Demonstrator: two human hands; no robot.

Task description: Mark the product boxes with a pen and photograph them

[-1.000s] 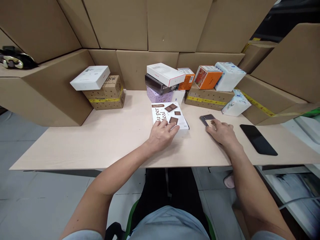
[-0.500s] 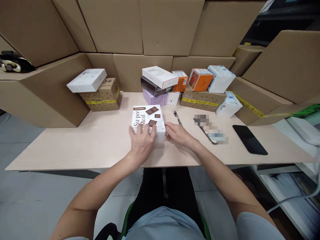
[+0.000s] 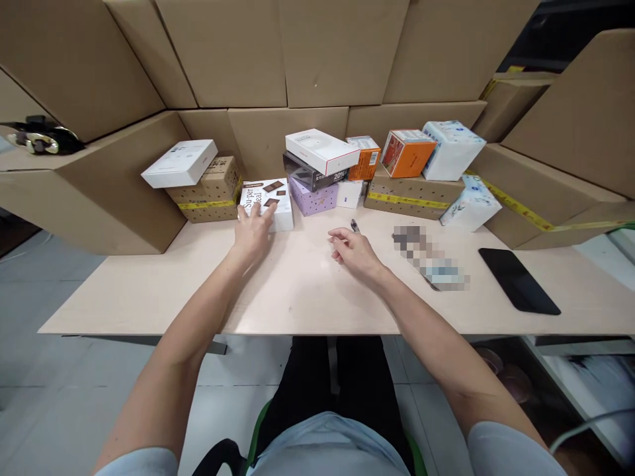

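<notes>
The white "Su-per Meal" box [image 3: 282,215], printed with brown chocolate pieces, stands near the back of the table. My left hand [image 3: 253,231] is on its front left part, fingers spread over the top edge and pressed against it; the thumb is not clearly visible. To the right, my right hand [image 3: 354,251] hovers just over the table, apart from the box, with loosely bent fingers and nothing in them. A pen [image 3: 354,226] lies just beyond that hand, partly hidden by it. The purple box [image 3: 315,198] stands immediately right of the white box.
On the purple box are a black box [image 3: 310,177] and a white box [image 3: 322,152]. Brown cartons [image 3: 208,195] [image 3: 411,196] stand left and right, topped with smaller boxes. A black phone [image 3: 518,281] lies at right. Cardboard walls [image 3: 223,53] enclose the back.
The "Su-per Meal" box has moved left and away from me with my left hand, up beside the purple box. My right hand has come off it. The view has shifted slightly.
</notes>
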